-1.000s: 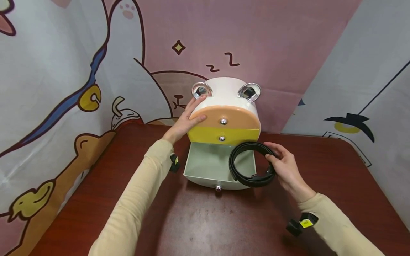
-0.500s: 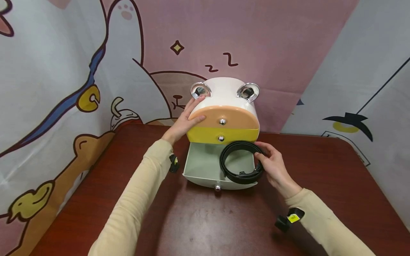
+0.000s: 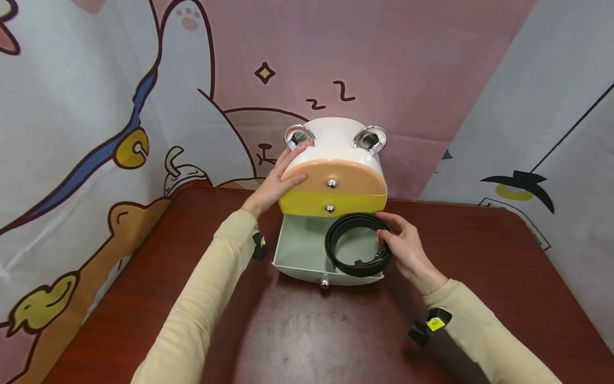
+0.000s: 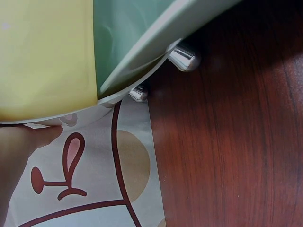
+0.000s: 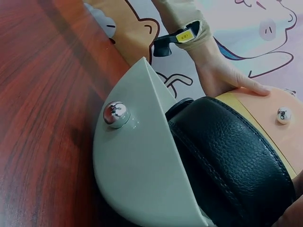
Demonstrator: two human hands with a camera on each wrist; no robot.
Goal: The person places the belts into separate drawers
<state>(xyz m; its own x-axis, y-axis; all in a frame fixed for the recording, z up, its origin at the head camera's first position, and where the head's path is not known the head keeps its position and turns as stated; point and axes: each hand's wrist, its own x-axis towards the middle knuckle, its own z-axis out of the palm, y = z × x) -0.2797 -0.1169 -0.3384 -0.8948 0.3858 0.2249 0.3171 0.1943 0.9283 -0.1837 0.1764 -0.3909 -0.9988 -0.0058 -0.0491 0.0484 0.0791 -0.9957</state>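
A rolled black leather belt [image 3: 334, 246] is pinched at its right side by my right hand [image 3: 408, 249], thumb and fingers on the coil. It tilts over the pulled-out pale green bottom drawer [image 3: 297, 240]. In the right wrist view the belt [image 5: 232, 146] dips partly behind the drawer front [image 5: 142, 165]; whether it touches the drawer floor I cannot tell. My left hand [image 3: 273, 186] rests on the left side of the white drawer box [image 3: 333, 133], thumb extended on the orange top drawer [image 3: 312, 173] and fingers near the left silver eye.
The yellow middle drawer [image 3: 355, 202] is closed, with a silver knob on its front. Around the box spreads the brown wooden table [image 3: 297, 336]. A cartoon-printed cloth [image 3: 408, 64] hangs close behind the box.
My right hand has carried the belt leftward over the drawer, mostly in the first half second, and only slightly since. The left hand keeps its place on the box.
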